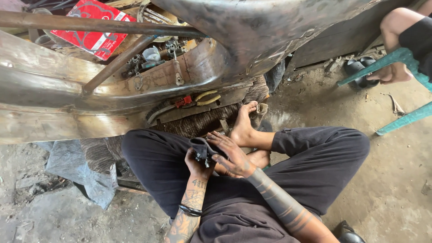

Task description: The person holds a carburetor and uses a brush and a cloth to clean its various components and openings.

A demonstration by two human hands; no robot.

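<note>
I sit cross-legged on the ground in dark trousers. My left hand [196, 163] grips a small dark metal part wrapped in a dark cloth [202, 147] above my lap. My right hand [232, 154] lies over the same cloth and part, fingers spread across it, so most of the part is hidden. My bare foot [243, 126] rests just beyond the hands, against a rough woven mat.
A large rusty bare-metal vehicle body [112, 85] with tube bars fills the upper left. Yellow-handled pliers [208, 98] and loose hardware lie on its ledge, near a red packet [92, 28]. Another person's leg and a teal stool [396, 60] are at the upper right. Grey sheet [85, 173] at left.
</note>
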